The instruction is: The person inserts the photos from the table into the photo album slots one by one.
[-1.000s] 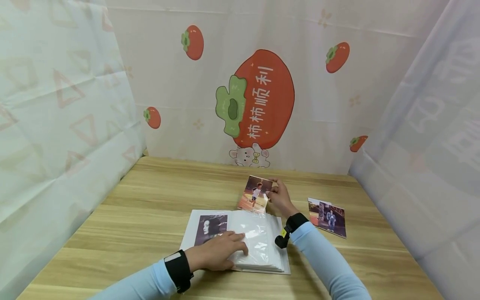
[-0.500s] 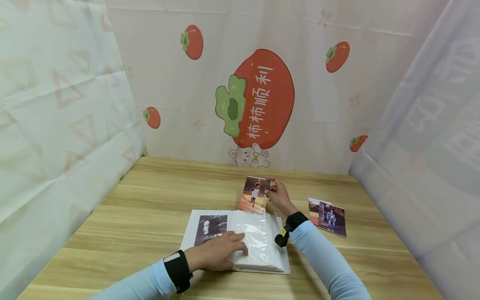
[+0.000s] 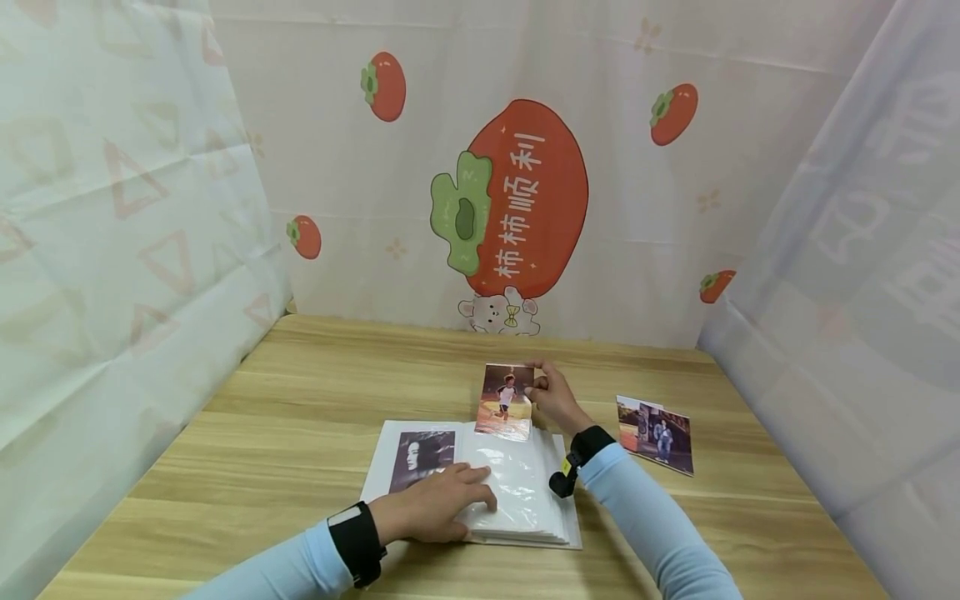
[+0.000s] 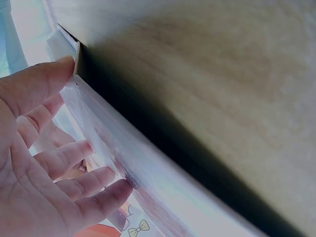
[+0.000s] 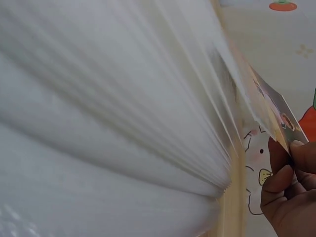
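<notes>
An open photo album [image 3: 517,492] with clear sleeve pages lies on the table. Its left page bears a dark portrait photo [image 3: 423,454]. My left hand [image 3: 438,502] rests over the album's middle with fingers spread; in the left wrist view its fingertips touch the pages [image 4: 106,143] and the thumb lies at the cover's edge. My right hand [image 3: 557,400] pinches the upper right edge of a photo of a running child [image 3: 506,402]. The lower edge of that photo overlaps the top of the right page's clear sleeve. In the right wrist view, thumb and fingers [image 5: 296,173] grip the photo's corner.
Two overlapping photos [image 3: 660,437] lie to the right of the album, near my right forearm. The wooden table [image 3: 300,400] is bounded by a printed cloth [image 3: 337,167] at the back and cloth walls at both sides.
My right hand has brought the running child photo slightly down and left, straightening it, and its lower edge now reaches further over the sleeve. My left hand has stayed in place.
</notes>
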The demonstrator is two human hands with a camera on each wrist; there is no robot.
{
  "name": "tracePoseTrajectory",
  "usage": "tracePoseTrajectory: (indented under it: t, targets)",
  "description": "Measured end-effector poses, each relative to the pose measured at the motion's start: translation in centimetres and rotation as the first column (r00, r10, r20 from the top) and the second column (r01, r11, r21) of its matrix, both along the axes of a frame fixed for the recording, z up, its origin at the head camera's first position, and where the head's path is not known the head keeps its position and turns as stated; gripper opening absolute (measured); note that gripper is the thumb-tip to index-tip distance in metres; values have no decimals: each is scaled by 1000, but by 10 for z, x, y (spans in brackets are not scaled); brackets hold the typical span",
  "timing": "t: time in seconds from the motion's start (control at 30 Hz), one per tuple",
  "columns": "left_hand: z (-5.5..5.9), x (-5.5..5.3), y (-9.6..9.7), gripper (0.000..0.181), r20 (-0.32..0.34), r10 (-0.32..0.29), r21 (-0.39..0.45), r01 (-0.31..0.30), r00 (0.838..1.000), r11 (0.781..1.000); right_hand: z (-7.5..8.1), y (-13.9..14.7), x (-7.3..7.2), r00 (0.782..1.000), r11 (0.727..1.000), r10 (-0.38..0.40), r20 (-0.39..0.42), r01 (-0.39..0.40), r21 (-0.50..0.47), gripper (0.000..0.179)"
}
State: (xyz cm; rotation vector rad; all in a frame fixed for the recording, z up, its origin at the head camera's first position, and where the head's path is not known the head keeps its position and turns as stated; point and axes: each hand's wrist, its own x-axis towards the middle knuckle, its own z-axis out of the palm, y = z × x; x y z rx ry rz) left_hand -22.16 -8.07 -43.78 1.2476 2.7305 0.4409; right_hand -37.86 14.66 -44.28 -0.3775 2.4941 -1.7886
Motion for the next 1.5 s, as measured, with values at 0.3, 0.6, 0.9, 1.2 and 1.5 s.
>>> tracePoseTrajectory:
  t: [0.3, 0.6, 0.9, 1.2, 1.5]
  targets:
    - [0, 1, 0, 38, 1, 5, -1, -5, 1000, 1000, -1, -1, 7, 995, 995, 97, 26, -98, 36, 47]
    - [-1, 1, 0, 39, -11, 6, 0, -6, 1000, 1000, -1, 4, 10, 976, 979, 200, 89, -203, 26, 44]
    - [-2, 0, -1, 39, -7, 13, 16, -12, 1000, 1000, -6, 11, 10, 937, 942, 325, 131, -333, 43, 37]
    - [-2, 0, -1, 39, -6, -4, 26, 4, 1000, 1000, -5, 15, 13, 924, 923, 367, 106, -376, 87, 20]
    - [-1, 0, -1, 38, 0, -5, 30, 5, 1000, 1000, -5, 13, 14, 926, 911, 363, 106, -376, 170, 17]
